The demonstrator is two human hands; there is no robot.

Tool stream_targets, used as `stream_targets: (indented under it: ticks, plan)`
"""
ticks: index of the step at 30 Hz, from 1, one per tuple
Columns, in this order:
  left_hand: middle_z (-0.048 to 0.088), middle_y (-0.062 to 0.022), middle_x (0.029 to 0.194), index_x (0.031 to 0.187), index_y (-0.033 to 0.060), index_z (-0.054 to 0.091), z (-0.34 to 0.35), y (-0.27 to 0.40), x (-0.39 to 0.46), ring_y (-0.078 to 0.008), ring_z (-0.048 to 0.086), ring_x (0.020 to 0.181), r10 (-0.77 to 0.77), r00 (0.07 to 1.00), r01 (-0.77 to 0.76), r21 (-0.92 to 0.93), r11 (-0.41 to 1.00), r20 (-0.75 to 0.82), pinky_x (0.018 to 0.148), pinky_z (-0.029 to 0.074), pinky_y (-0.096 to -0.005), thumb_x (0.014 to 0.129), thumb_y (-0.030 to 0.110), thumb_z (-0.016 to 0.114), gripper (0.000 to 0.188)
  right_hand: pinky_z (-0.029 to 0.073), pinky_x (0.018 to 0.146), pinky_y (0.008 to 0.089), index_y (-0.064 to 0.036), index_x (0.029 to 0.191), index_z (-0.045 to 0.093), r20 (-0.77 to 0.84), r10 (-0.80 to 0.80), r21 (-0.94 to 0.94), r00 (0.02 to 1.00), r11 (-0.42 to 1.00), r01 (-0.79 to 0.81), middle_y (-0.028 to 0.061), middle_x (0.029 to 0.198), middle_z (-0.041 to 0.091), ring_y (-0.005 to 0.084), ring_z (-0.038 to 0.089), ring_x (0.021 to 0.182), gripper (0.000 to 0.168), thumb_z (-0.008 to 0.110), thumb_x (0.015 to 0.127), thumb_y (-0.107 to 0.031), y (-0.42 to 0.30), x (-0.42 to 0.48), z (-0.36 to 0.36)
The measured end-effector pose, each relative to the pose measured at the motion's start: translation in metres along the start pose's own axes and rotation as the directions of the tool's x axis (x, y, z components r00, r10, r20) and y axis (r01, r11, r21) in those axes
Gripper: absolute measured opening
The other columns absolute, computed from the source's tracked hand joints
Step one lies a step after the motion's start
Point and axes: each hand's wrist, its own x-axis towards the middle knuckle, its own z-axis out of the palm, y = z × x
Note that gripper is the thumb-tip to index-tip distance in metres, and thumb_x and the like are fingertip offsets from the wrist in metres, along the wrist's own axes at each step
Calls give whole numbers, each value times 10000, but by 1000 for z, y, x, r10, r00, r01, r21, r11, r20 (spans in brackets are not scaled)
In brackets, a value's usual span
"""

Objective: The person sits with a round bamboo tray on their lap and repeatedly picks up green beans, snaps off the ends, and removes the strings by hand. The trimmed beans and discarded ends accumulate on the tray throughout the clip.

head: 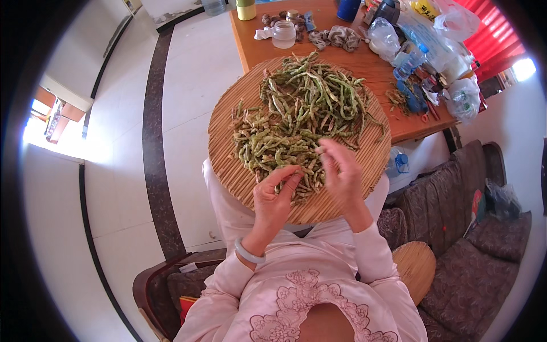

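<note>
A round tray of bound plant stalks (230, 175) rests on my lap, its far side against the wooden table. Long, wrinkled green bean pods (316, 92) are heaped on its far half. Nearer to me lies a pile of short broken bean pieces (273, 143). My left hand (277, 188), with a pale bangle at the wrist, pinches a small bean piece (299, 172) between thumb and forefinger over the near edge of this pile. My right hand (342, 173) hovers just right of it, fingers bent; a tiny pale bit shows at its fingertips, too small to make out.
On the wooden table (307, 10) stand a frosted glass jar (283, 35), a crumpled cloth (342, 38), plastic bags (463, 98) and a plastic bottle (410, 64). A patterned sofa (483, 273) lies at right, with a round wooden board (414, 269) beside me.
</note>
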Motion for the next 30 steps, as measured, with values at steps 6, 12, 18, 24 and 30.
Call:
stream_targets:
  ticks: [6,12,18,24,30]
  plan:
    - [602,-113,1250,1169,52,634,-7,-4,17,-299,519,1214,417,890,-417,696,585,183,1010,350,-405,842,-9,623,333,394,908,410,-51,1061,644,36,-149,-234,988,960,153,101,1017,665,300,600,988,234,586,837,-13,31,3,4]
    - [580,-108,1302,1029,54,671,0,-12,18,-318,476,1273,439,858,-480,723,498,267,1060,310,-445,830,54,669,199,419,881,398,-48,1066,655,-51,-108,-195,993,976,96,118,980,664,303,601,979,253,622,816,-34,36,-15,-19]
    - [565,-143,1322,972,25,661,24,3,9,-354,449,1297,501,742,-658,630,413,446,1082,297,-481,857,44,631,121,404,876,413,-50,1107,606,-275,-2,-342,961,935,-95,130,1001,632,315,578,996,366,593,751,30,41,-92,-91]
    - [409,-180,1450,1311,33,497,87,11,-27,-405,331,1364,498,562,-816,341,468,660,1110,261,-522,880,33,576,438,436,898,454,-19,1107,626,-652,330,-493,683,500,-712,183,1071,644,364,581,1035,311,594,798,-19,80,-270,-212]
    - [450,-188,1406,1356,-1,449,154,-11,-81,-355,401,1331,217,369,-513,4,858,904,1077,346,-397,873,33,607,509,359,1037,473,32,1267,506,-944,240,-264,226,-143,-954,247,1283,525,418,457,1216,488,603,851,-204,61,-474,-269]
